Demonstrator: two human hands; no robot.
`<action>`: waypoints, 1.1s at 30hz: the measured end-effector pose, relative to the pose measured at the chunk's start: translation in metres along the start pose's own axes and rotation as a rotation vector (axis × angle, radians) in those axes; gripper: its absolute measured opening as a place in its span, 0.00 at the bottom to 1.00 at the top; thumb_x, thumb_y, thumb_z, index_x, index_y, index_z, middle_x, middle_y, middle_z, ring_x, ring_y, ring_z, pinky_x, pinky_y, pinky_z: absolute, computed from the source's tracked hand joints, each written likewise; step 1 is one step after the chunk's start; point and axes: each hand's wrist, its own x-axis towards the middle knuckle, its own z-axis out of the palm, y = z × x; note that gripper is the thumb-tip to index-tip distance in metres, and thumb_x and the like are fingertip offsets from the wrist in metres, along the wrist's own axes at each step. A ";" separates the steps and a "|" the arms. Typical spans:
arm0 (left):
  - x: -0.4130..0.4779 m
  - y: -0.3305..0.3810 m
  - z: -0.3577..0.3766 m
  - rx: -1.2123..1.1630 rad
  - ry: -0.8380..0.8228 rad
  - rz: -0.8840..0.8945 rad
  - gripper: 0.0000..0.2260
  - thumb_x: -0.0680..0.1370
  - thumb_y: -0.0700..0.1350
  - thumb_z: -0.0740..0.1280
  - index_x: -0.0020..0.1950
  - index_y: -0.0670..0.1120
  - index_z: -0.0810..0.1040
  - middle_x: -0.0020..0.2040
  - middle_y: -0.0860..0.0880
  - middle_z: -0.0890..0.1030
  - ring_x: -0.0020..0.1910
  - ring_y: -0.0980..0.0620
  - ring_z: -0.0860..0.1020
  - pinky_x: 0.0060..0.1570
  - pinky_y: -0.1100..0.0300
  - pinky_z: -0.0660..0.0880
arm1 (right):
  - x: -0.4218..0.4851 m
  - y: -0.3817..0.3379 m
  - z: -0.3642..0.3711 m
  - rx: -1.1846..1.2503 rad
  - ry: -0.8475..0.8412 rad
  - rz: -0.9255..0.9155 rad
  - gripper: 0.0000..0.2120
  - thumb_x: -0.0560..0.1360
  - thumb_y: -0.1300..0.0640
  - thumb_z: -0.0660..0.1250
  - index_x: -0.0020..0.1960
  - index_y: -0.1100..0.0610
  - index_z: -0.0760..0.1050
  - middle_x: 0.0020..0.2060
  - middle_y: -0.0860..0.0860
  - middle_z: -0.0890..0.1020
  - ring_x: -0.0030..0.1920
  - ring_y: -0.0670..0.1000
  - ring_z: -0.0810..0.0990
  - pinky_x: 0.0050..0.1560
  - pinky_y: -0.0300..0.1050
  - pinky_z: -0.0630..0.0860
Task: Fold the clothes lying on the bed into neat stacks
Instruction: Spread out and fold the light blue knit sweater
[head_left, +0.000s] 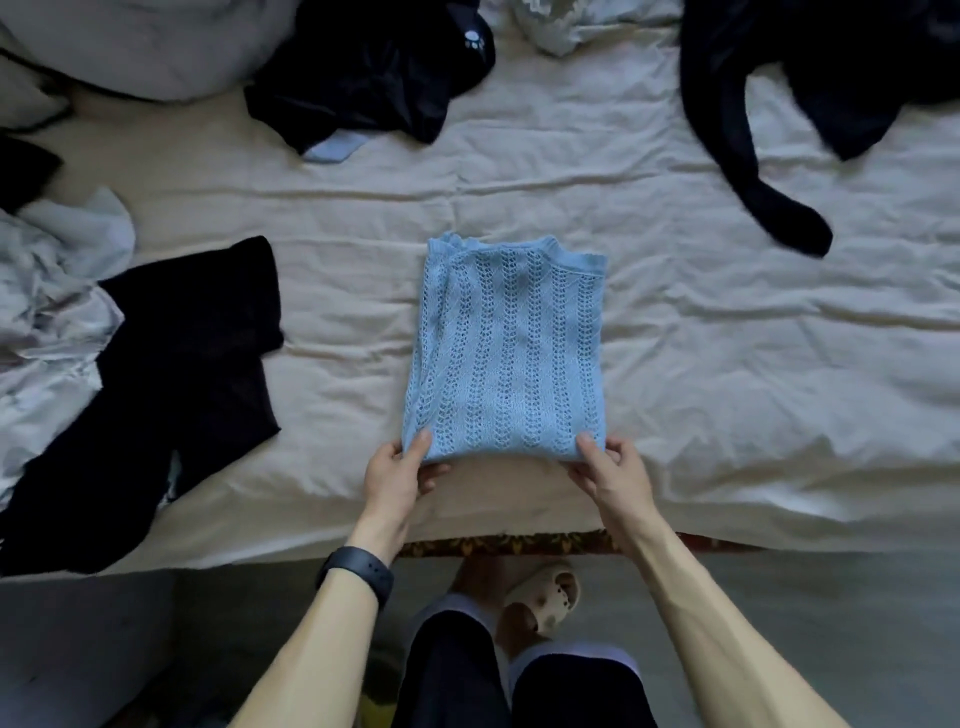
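Observation:
A light blue openwork knit top lies folded into a tall rectangle on the cream bed sheet, near the bed's front edge. My left hand pinches its near left corner, thumb on top and fingers under the fold. My right hand pinches the near right corner the same way. A dark band sits on my left wrist.
A black garment lies spread at the left beside crumpled pale grey cloth. Another black garment with a blue cuff sits at the back, a black long-sleeved piece at the back right, white lace fabric at the top.

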 end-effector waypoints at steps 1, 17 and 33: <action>-0.007 0.001 0.002 -0.023 0.045 0.024 0.07 0.81 0.47 0.67 0.54 0.44 0.77 0.46 0.46 0.83 0.33 0.55 0.83 0.31 0.63 0.73 | -0.002 0.000 0.001 -0.006 0.033 -0.022 0.12 0.80 0.58 0.68 0.58 0.61 0.69 0.52 0.57 0.83 0.47 0.51 0.83 0.44 0.42 0.81; -0.173 -0.101 -0.052 -0.024 0.156 -0.106 0.13 0.80 0.40 0.66 0.62 0.53 0.73 0.50 0.45 0.83 0.30 0.50 0.77 0.30 0.59 0.73 | -0.165 0.084 -0.095 -0.455 0.127 -0.104 0.12 0.78 0.43 0.68 0.58 0.36 0.69 0.44 0.51 0.85 0.44 0.53 0.85 0.56 0.56 0.79; -0.039 0.036 0.000 0.927 -0.055 0.292 0.08 0.79 0.54 0.68 0.55 0.52 0.79 0.44 0.54 0.83 0.45 0.53 0.79 0.41 0.59 0.71 | -0.020 -0.021 -0.049 -0.548 0.002 -0.114 0.17 0.70 0.44 0.76 0.52 0.52 0.77 0.44 0.48 0.84 0.39 0.46 0.79 0.42 0.43 0.76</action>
